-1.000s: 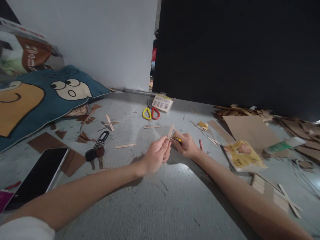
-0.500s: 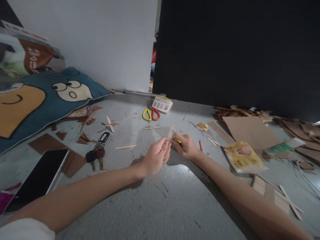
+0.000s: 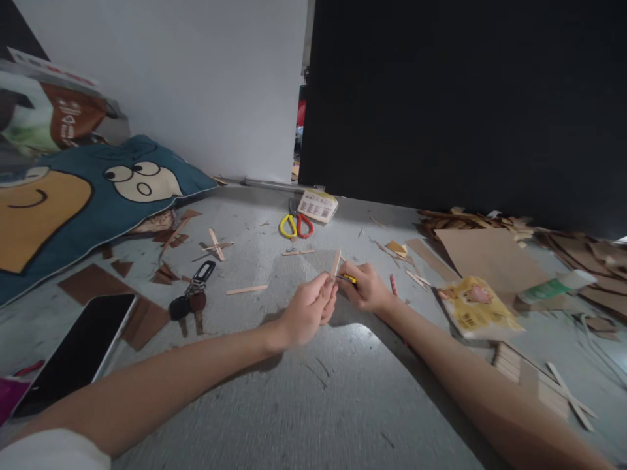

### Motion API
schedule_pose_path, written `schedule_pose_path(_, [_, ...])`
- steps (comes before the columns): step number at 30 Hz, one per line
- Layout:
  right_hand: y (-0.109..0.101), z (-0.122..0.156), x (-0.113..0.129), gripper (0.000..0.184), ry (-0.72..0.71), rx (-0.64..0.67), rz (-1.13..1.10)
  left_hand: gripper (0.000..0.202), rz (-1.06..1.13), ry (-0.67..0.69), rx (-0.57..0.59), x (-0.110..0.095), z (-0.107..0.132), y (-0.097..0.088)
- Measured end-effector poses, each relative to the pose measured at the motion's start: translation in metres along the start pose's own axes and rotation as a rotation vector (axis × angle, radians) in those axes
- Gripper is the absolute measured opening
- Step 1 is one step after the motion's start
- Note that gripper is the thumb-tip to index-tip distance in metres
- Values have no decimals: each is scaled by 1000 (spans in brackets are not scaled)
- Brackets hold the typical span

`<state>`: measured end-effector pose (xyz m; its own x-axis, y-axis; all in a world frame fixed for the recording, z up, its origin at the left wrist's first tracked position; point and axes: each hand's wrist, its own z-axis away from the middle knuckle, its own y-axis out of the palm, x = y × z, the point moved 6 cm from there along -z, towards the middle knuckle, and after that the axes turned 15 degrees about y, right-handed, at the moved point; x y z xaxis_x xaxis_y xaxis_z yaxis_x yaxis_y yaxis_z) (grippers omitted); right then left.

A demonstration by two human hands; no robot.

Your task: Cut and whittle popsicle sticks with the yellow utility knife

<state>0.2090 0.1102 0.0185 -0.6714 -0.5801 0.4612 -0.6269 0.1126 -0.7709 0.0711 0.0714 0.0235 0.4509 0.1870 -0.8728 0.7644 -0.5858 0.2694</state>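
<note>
Pinched in my left hand [image 3: 309, 307] is a flat wooden craft stick [image 3: 336, 262], its free end pointing up and away from me. My right hand [image 3: 365, 287] is closed around a small yellow utility knife [image 3: 349, 279]. The knife's blade end meets the stick just above my left fingertips; the exact contact is too small to make out. Beyond the hands another craft stick [image 3: 298, 252] lies flat, and one more stick [image 3: 247, 289] rests to the left.
Scissors [image 3: 296, 226] with yellow and red handles lie ahead by a small packet [image 3: 318, 205]. On the left are keys [image 3: 193, 303], a phone [image 3: 78, 352] and a blue cushion [image 3: 112, 196]. To the right sit a yellow packet [image 3: 477, 307], a glue tube [image 3: 556, 286] and cardboard [image 3: 494, 254].
The upper end of the craft stick has shifted slightly to the right and lower. Both hands keep their grips and almost the same places.
</note>
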Motion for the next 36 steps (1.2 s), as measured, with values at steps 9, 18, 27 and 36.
schedule_pose_path(9, [-3,-12,-5,20,171,101,175,40,234,-107,-44,21,-8,-22])
schedule_pose_path(18, [-3,-12,-5,22,182,140,294,27,337,-207,-99,32,-14,-38])
schedule_pose_path(27, [1,-6,-1,25,3,-121,455,24,391,-266,-113,33,-16,-40])
schedule_pose_path(36, [3,-7,1,31,13,-148,388,25,340,-265,-103,33,-15,-35])
